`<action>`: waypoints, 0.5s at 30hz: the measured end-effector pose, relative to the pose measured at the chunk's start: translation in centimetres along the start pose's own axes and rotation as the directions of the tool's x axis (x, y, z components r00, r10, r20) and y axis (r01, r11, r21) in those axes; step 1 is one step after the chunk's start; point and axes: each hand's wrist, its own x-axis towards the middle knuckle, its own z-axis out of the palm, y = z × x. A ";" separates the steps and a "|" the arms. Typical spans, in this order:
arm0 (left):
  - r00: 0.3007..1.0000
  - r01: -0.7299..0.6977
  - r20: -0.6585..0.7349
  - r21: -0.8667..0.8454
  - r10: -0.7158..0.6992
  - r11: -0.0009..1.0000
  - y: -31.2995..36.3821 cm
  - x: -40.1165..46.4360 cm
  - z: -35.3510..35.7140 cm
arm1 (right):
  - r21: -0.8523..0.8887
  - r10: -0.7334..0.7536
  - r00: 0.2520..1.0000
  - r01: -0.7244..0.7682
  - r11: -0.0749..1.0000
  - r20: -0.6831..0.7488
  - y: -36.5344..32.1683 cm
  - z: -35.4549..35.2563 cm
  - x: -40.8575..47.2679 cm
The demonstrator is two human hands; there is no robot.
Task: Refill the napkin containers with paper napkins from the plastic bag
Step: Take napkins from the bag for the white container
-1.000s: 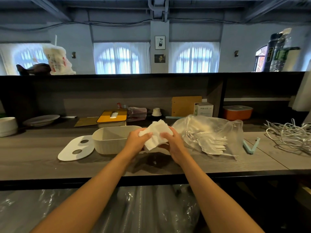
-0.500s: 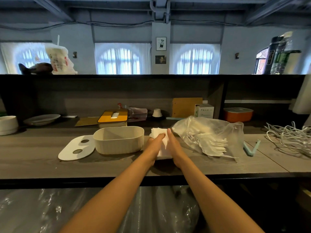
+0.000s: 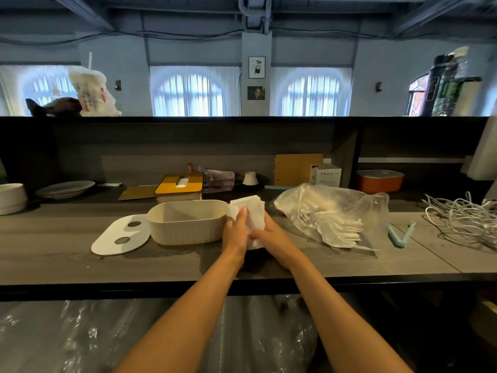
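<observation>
Two bare forearms, sleeveless to the frame edge, left hand (image 3: pixel 236 232) and right hand (image 3: pixel 271 238) without rings or gloves

Container (image 3: pixel 187 221) between lid (image 3: pixel 118 236) — left — and napkins (image 3: pixel 250 214); bag (image 3: pixel 333 211) right.

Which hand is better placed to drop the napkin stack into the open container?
Left hand: it holds the napkin stack on the side nearest the container; the right hand is farther away.
</observation>
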 end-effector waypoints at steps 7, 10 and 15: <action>0.999 0.032 -0.034 -0.138 -0.037 0.990 -0.2 -0.4 -0.6 | 0.189 0.050 0.999 -0.046 0.981 -0.016 0.2 -1.4 -0.1; 1.000 0.008 0.024 -0.230 -0.003 0.973 -0.2 -0.5 -1.1 | 0.442 0.175 0.969 -0.082 0.893 -0.174 0.3 -2.1 0.2; 0.992 -0.102 0.081 0.030 0.099 0.994 -0.4 -1.1 -0.5 | 0.445 0.210 0.917 -0.041 0.895 -0.338 0.1 -2.7 0.0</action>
